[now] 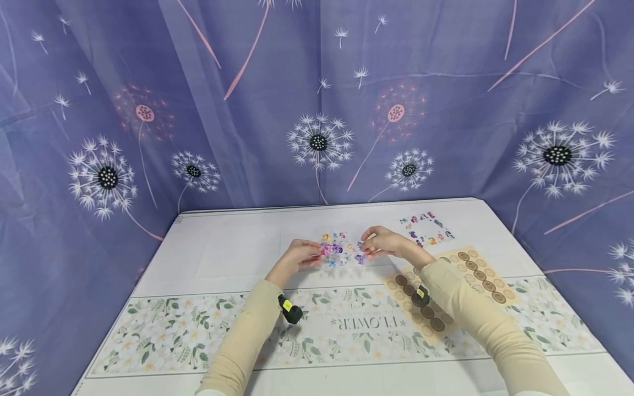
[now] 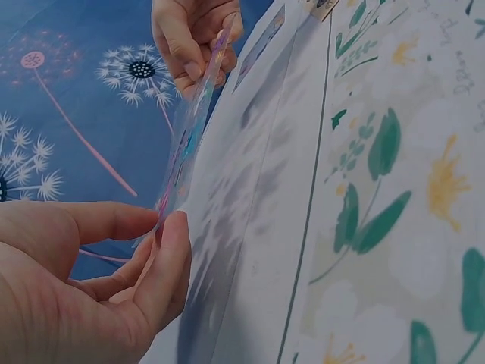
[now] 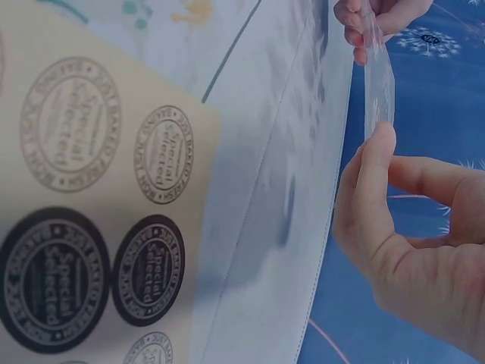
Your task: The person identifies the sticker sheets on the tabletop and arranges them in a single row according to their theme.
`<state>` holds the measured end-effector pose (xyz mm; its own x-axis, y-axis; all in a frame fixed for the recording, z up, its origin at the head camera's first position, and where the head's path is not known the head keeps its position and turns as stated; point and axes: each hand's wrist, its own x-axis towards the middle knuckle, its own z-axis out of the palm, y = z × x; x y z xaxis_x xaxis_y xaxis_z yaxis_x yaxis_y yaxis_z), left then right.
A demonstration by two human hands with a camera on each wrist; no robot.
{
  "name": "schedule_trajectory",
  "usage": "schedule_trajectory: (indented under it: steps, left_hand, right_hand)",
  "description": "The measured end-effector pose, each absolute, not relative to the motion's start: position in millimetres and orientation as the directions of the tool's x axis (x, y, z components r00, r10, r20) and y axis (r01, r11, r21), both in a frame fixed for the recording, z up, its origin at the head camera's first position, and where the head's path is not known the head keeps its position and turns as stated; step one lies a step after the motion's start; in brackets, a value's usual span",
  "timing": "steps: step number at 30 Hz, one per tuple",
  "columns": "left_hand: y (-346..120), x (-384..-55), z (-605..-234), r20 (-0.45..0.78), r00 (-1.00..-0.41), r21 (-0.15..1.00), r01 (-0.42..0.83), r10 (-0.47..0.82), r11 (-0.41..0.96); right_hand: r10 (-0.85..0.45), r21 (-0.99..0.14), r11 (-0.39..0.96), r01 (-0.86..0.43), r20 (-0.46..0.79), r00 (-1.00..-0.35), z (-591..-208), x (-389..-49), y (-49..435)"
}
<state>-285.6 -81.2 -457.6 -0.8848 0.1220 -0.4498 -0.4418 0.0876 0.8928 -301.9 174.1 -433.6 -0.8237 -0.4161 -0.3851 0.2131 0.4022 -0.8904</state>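
Note:
A clear sticker sheet (image 1: 340, 250) with small colourful cartoon figures is held up above the white table between both hands. My left hand (image 1: 300, 254) pinches its left edge between thumb and fingers. At the opposite edge, my right hand (image 1: 387, 242) pinches the sheet the same way. The left wrist view catches the sheet (image 2: 186, 148) nearly edge-on, its shadow falling on the table. From the right wrist, the sheet (image 3: 380, 87) looks thin, pale and slightly bent.
A second clear sheet (image 1: 427, 229) with figures around its border lies at the back right. Tan sheets of round brown "Special Selected" stickers (image 1: 477, 269) lie under the right forearm. A floral band (image 1: 168, 330) crosses the table (image 1: 223, 242); purple dandelion-print cloth (image 1: 257, 154) hangs behind.

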Motion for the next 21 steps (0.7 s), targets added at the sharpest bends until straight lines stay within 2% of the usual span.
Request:
schedule_trajectory:
  steps: [21]
  left_hand:
    - [-88.9, -285.9, -458.1, -0.461, -0.880, 0.887, -0.454, 0.116, 0.089]
  right_hand:
    - [-0.419, -0.897, 0.388, 0.210, -0.375, -0.827, -436.9, -300.3, 166.0]
